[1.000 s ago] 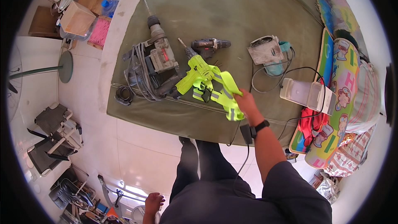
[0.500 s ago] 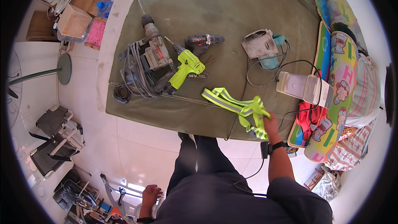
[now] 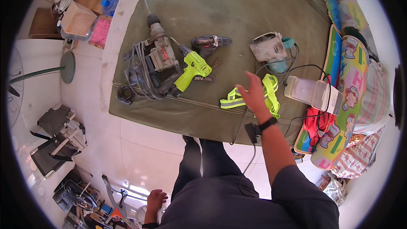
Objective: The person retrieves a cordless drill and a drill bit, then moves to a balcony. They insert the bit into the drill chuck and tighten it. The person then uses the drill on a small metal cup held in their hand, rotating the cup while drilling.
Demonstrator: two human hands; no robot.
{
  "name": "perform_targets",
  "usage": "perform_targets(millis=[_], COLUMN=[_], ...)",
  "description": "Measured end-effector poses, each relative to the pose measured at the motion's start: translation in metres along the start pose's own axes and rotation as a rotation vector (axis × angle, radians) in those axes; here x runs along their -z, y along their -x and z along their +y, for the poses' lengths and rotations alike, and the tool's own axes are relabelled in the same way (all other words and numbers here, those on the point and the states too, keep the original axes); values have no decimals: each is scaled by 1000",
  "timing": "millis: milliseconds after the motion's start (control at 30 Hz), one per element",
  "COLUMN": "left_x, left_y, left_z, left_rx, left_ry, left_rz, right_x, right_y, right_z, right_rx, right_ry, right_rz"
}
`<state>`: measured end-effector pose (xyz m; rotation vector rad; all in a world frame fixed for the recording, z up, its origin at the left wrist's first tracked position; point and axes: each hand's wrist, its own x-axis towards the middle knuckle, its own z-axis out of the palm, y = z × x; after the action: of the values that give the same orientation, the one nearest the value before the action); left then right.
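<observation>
Holding nothing, fingers [image 3: 251,79] spread, right hand [image 3: 253,94] overlaps reflective strap [image 3: 271,95]; lettered lime drill [image 3: 193,68] leftward; green cover [image 3: 229,12] extends beyond, edge bodyward.

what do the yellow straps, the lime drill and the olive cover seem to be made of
Yellow straps: probably woven synthetic webbing, with grey, reflective-looking stripes; they lie in limp loops.
Lime drill: likely moulded plastic, smooth-looking, judging by its even colour and rounded body.
Olive cover: coated canvas or leatherette, perhaps; faint sheen and stitched seams.
</observation>
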<state>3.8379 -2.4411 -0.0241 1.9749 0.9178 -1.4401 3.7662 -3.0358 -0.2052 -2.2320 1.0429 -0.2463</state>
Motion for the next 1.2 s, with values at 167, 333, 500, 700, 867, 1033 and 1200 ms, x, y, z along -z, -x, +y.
perform_targets(millis=[167, 333, 500, 700, 867, 1033, 1200], left_x=[-3, -6, -8, -1, 4, 11, 16], left_y=[7, 16, 19, 14, 6, -1, -3], left_z=[-7, -12, -12, -9, -3, 2, 8], left_rx=[21, -14, -23, -53, -29, -25, -46], left_ry=[27, -9, 5, 38, -5, -25, -67], left_rz=[49, 56, 55, 47, 33, -6, -34], right_x=[-78, -103, -98, -91, -64, -22, 12], right_y=[-70, -99, -103, -65, 16, 90, 133], right_z=[-77, -109, -117, -117, -89, -40, 7], right_rx=[-67, -289, -287, -189, -314, -723, -756], right_ry=[-44, -112, -74, -163, -771, -755, -939], right_rz=[-231, -393, -336, -196, -240, -243, -21])
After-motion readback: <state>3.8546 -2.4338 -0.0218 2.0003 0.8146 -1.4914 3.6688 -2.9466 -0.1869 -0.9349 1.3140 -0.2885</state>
